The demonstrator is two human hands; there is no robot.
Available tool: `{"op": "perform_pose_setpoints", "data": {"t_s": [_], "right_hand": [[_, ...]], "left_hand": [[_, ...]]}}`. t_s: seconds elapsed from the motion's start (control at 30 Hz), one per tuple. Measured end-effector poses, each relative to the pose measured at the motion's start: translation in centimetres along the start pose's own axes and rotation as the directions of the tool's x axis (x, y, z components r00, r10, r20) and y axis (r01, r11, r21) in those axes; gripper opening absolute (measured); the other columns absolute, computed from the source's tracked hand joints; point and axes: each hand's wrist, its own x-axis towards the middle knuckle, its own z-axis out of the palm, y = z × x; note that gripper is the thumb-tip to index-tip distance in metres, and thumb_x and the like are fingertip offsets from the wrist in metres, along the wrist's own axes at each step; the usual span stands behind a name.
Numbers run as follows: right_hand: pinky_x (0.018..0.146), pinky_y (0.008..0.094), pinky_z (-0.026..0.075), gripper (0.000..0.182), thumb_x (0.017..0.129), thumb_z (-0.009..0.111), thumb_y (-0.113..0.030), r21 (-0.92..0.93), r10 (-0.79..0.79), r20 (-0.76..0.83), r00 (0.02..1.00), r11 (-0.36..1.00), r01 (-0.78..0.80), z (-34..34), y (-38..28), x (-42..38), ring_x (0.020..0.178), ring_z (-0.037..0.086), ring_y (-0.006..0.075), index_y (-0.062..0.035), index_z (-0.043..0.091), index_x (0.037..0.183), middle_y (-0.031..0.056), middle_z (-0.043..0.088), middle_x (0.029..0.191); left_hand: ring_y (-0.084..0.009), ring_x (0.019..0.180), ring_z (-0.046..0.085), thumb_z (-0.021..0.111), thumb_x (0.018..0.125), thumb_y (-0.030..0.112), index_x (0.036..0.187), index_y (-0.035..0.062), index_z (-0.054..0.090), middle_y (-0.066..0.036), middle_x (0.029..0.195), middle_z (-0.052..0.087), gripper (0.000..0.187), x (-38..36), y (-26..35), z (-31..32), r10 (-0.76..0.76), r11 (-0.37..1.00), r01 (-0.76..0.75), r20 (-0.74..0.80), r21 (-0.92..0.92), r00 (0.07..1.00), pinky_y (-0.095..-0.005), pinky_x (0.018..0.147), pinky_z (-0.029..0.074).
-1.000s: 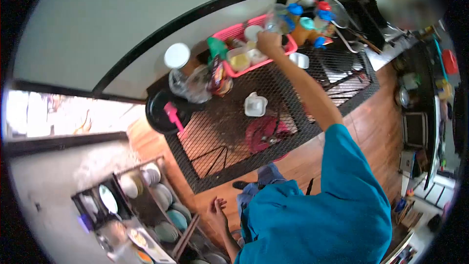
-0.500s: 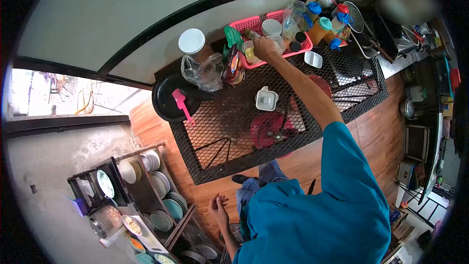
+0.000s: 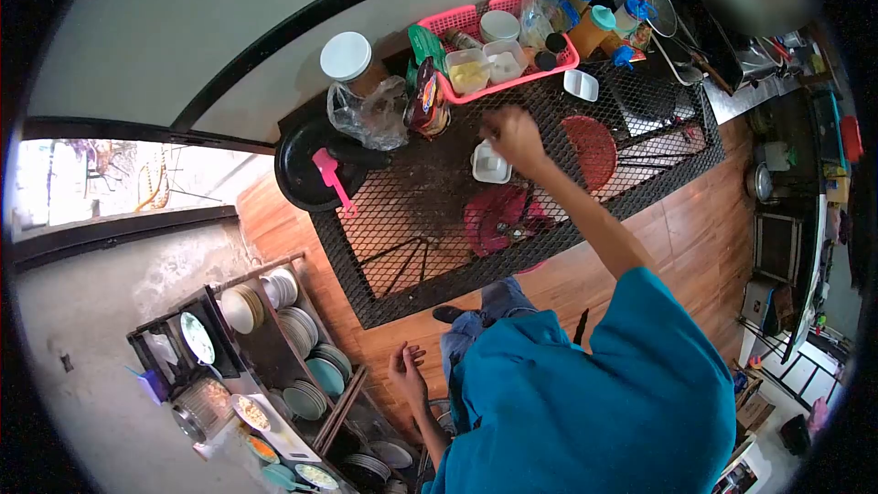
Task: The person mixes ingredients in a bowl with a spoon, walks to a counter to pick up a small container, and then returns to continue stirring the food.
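Note:
My right hand [image 3: 516, 141] is above a small white square dish [image 3: 492, 165] on the black mesh table [image 3: 430, 267]. Its fingers are curled together and a little blurred; whatever they may hold is hidden. The hand partly covers the dish, which has something pale in it. Behind it, a pink basket [image 3: 448, 18] holds a tub of yellowish stuff [image 3: 469, 73] and a tub of white stuff [image 3: 504, 66]. My left hand [image 3: 409, 375] hangs low beside my body, fingers apart, holding nothing.
A black mortar [image 3: 294, 165] with a pink scoop [image 3: 330, 176] stands at the table's left end. A second white dish [image 3: 581, 85] is on the right, near several squeeze bottles [image 3: 593, 32]. Plates [image 3: 299, 331] fill a shelf at lower left.
My right hand has come out of the pink basket, toward me, to above the white dish. My left hand stays low at my side. The view has shifted slightly.

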Motion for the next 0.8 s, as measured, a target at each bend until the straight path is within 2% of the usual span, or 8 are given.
{"op": "perform_pose_setpoints", "data": {"t_s": [0.07,0.13,0.27,0.33,0.47,0.53,0.63,0.8], "right_hand": [[0.077,0.0428,0.049,0.029,0.072,0.069,-0.023,-0.065,0.011,0.144,0.99,0.998,-0.002,0.9,-1.4,-4.3,0.088,0.059,0.0311,-0.0067,0.065,0.096,0.014,0.06,0.096],[0.078,0.0419,0.05,0.037,0.07,0.07,-0.023,-0.008,-0.11,0.037,0.993,0.994,0.111,5.4,1.5,-6.0,0.092,0.058,0.0304,-0.0093,0.062,0.104,0.0144,0.057,0.096],[0.072,0.042,0.052,0.037,0.071,0.069,-0.02,0.199,-0.052,0.074,0.996,0.979,0.036,3.4,2.2,-4.9,0.084,0.06,0.034,-0.0051,0.061,0.104,0.017,0.057,0.089],[0.066,0.0434,0.051,0.03,0.07,0.068,-0.018,0.324,0.22,-0.09,0.971,0.929,-0.18,0.3,2.8,-2.3,0.076,0.06,0.0376,-0.0001,0.062,0.094,0.0203,0.058,0.084],[0.066,0.0421,0.05,0.024,0.071,0.066,-0.019,0.102,0.107,-0.406,0.908,0.992,-0.072,-4.9,6.2,6.4,0.075,0.062,0.034,0.0016,0.064,0.083,0.0218,0.061,0.079],[0.068,0.0432,0.051,0.027,0.07,0.067,-0.022,-0.037,0.181,-0.315,0.932,0.978,-0.203,-4.9,6.9,10.0,0.077,0.063,0.0344,0.0015,0.063,0.084,0.0211,0.062,0.082],[0.07,0.0443,0.052,0.031,0.07,0.068,-0.024,-0.25,0.111,-0.199,0.974,0.955,-0.16,-2.5,8.6,13.3,0.08,0.063,0.0361,0.0007,0.062,0.087,0.0196,0.062,0.088],[0.075,0.0437,0.05,0.034,0.072,0.068,-0.028,-0.241,0.152,-0.09,0.984,0.955,-0.17,-0.6,8.4,14.1,0.087,0.061,0.036,-0.0012,0.062,0.092,0.0184,0.061,0.097]], "left_hand": [[-0.0175,0.076,0.064,0.048,0.095,0.017,0.11,-0.002,0.057,-0.011,0.089,0.064,0.025,0.2,0.4,0.4,0.008,1.0,-0.008,0.011,0.006,1.0,-0.0264,0.063,0.047],[-0.0173,0.077,0.064,0.048,0.095,0.017,0.11,-0.0017,0.057,-0.011,0.088,0.064,0.025,0.3,0.7,0.9,0.002,1.0,-0.003,0.039,0.023,0.999,-0.0265,0.063,0.047],[-0.0171,0.077,0.064,0.049,0.095,0.017,0.109,-0.0013,0.057,-0.01,0.088,0.064,0.025,0.8,0.6,0.7,0.022,1.0,-0.023,0.043,0.018,0.999,-0.0264,0.062,0.047],[-0.0168,0.076,0.063,0.049,0.094,0.016,0.109,-0.0008,0.057,-0.01,0.088,0.064,0.024,0.7,0.2,0.5,0.009,1.0,-0.009,0.035,-0.002,0.999,-0.0263,0.063,0.048],[-0.0166,0.076,0.063,0.049,0.094,0.016,0.109,-0.0005,0.057,-0.01,0.087,0.064,0.024,0.3,0.1,0.7,-0.012,1.0,0.012,0.031,0.008,0.999,-0.0262,0.063,0.048],[-0.0167,0.075,0.063,0.05,0.094,0.016,0.109,-0.0008,0.057,-0.01,0.087,0.064,0.023,0.1,0.1,1.0,0.026,1.0,-0.026,0.073,-0.002,0.997,-0.0263,0.063,0.048],[-0.0167,0.076,0.063,0.05,0.094,0.016,0.109,-0.0009,0.057,-0.01,0.087,0.064,0.023,0.0,0.5,1.3,0.034,0.999,-0.035,0.083,0.011,0.996,-0.0266,0.063,0.049],[-0.0168,0.076,0.063,0.05,0.094,0.016,0.109,-0.0012,0.057,-0.01,0.087,0.064,0.024,-0.6,0.7,1.1,0.007,1.0,-0.007,0.04,0.005,0.999,-0.027,0.063,0.049]]}}
